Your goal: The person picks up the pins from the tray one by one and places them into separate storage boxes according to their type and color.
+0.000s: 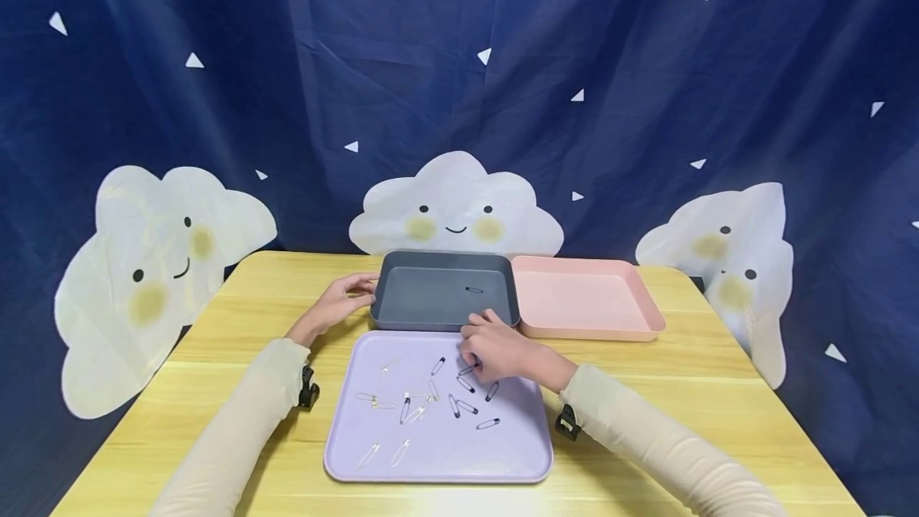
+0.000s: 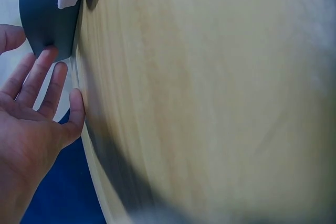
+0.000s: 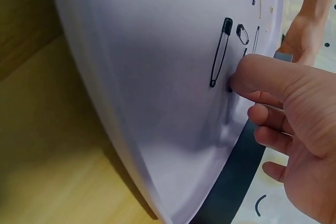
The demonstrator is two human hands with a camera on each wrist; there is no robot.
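A lilac tray (image 1: 438,465) holds black safety pins (image 1: 488,424) mostly on its right half and gold safety pins (image 1: 400,453) mostly on its left. My right hand (image 1: 497,348) reaches down over its far right part, fingers curled. Thumb and fingers pinch one black safety pin (image 3: 230,88), mostly hidden under the thumb. Another black pin (image 3: 220,53) lies just beside the thumb. My left hand (image 1: 340,305) is at the left wall of a dark grey tray (image 1: 416,301), relaxed fingertips (image 2: 50,53) against it. One black pin (image 1: 474,290) lies inside that grey tray.
A pink tray (image 1: 581,301) stands right against the grey one's right side. Both are behind the lilac tray on a wooden table (image 1: 689,389). A dark blue curtain (image 1: 431,102) with cloud prints hangs behind the table's far edge.
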